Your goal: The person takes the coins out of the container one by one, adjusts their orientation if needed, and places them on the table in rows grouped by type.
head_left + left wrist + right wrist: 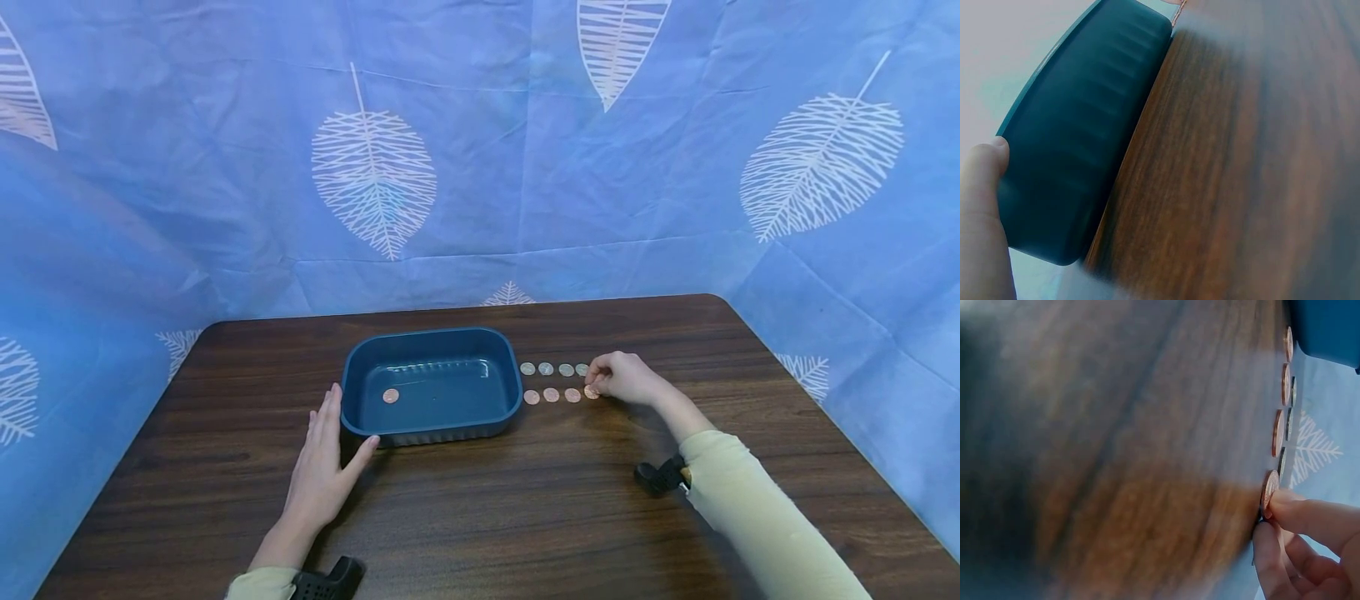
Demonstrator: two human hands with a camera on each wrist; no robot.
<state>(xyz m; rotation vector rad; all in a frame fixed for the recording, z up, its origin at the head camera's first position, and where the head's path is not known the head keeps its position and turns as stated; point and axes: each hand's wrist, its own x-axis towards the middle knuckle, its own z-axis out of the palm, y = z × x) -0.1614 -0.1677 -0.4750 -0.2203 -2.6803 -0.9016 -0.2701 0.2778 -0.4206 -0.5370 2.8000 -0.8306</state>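
From the head camera, a person's left hand [322,467] lies flat on a dark wooden table [525,517], fingers straight and together, its thumb spread toward the near left corner of a dark blue plastic tray [358,379]. One copper coin [390,396] lies inside the tray near its left end. Just right of the tray, two short rows of coins sit on the wood: a far row of silver coins [546,368] and a near row of copper coins [551,395]. The right hand [626,377], fingers curled, pinches the end copper coin [591,391] at the right end of the near row, the coin still at table level.

From the left wrist camera, the tray's ribbed outer wall [1079,144] fills the left of the blurred picture, and the thumb [985,169] rests against it near the corner, with the table [1241,175] beside it.

From the right wrist camera, the coins stand in line along the table [1116,456] toward the tray [1329,328] at the top right. The fingertips [1300,509] and thumb [1269,550] close on the nearest copper coin [1269,489], which is tipped up on the wood.
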